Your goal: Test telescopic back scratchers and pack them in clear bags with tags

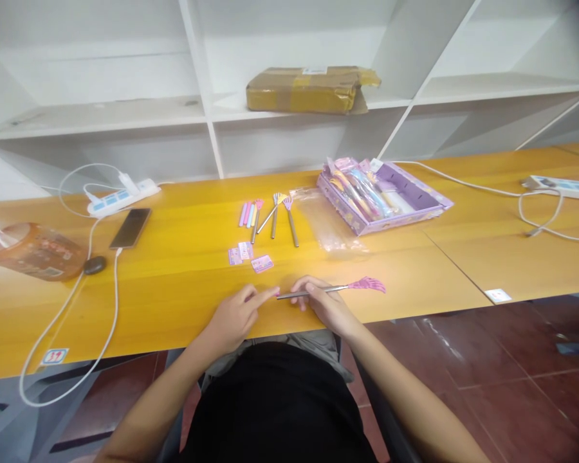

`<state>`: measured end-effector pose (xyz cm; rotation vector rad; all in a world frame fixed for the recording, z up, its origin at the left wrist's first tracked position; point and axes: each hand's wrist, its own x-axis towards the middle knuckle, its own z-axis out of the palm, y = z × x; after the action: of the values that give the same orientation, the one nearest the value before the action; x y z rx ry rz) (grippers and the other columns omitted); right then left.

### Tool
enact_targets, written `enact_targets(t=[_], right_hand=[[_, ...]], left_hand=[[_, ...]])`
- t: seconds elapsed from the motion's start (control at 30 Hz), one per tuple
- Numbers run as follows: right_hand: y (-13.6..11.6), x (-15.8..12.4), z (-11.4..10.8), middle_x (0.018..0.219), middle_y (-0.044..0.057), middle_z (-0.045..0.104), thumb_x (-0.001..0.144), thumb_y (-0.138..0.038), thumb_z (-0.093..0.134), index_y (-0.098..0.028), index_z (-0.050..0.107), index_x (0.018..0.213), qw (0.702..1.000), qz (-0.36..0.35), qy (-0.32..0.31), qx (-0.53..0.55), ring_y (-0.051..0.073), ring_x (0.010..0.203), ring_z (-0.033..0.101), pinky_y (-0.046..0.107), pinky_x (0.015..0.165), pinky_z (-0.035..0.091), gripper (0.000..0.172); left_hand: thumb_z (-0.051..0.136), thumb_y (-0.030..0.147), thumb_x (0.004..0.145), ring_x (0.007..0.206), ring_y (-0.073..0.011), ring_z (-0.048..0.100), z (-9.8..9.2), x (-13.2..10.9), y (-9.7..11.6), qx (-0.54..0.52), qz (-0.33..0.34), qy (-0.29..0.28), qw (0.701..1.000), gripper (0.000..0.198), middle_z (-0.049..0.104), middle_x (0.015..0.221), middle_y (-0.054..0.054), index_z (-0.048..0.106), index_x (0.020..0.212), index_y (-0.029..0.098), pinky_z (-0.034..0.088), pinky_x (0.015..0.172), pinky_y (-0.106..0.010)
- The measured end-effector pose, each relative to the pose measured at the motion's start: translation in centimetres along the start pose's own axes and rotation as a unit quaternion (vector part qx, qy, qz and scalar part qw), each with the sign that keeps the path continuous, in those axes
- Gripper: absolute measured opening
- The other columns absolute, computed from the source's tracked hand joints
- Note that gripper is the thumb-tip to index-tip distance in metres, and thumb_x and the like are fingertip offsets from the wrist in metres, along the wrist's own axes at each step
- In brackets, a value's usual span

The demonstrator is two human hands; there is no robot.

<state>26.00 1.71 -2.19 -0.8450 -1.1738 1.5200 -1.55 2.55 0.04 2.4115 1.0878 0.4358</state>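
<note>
Nearest: black shirt [275,405] at the table [183,283] edge, both forearms reaching in. Right hand [325,303] has fingers closed round the metal shaft of a pink-headed scratcher [338,289], held near the table's front edge, roughly level, claw end pointing right. Left hand [234,318]: index finger extended to the shaft's other end, rest curled; too small to tell if it's touching or pinching anything. Number sticker [55,357] on the table edge, left. Just beyond the hands: three small printed cards [262,263], two overlapping. Dark rounded object [95,265] beside the orange bottle [36,254], far left. Behind the cards: four more scratchers [274,220], two crossing, next to a row of short pastel tubes [248,214]. Phone [130,229] plugged in, left; power strip [124,198] behind it. Clear plastic bag [335,228] beside the purple tray [400,222], which holds wrapped scratchers [361,190]. Back: taped carton [303,93] on white shelving [139,110].
</note>
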Motion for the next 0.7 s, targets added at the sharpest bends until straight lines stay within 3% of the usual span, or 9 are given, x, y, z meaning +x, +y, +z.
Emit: enact_targets(t=[0.3,0.7], right_hand=[[0.2,0.28,-0.16,0.08,0.005,0.072,0.1,-0.067,0.07,-0.023,0.076,0.096,0.999,-0.002,0.047,0.019,0.02,0.066,0.057,0.035,0.067,0.046,0.045],[0.2,0.04,-0.33,0.082,0.006,0.074,0.101,-0.066,0.07,-0.022,0.082,0.101,1.0,0.001,-0.003,0.021,0.021,0.07,0.062,0.036,0.072,0.049,0.045]], left_hand=[[0.04,0.015,0.108,0.093,-0.0207,0.063,0.07,-0.22,-0.05,-0.021,0.008,0.017,1.0,0.061,0.064,0.109,-0.006,0.055,0.164,0.036,0.055,0.088,-0.032],[0.04,0.014,0.109,0.1,-0.0206,0.068,-0.15,-0.48,-0.21,-0.038,0.055,0.006,0.998,0.059,0.068,0.117,-0.008,0.058,0.161,0.034,0.056,0.094,-0.032]])
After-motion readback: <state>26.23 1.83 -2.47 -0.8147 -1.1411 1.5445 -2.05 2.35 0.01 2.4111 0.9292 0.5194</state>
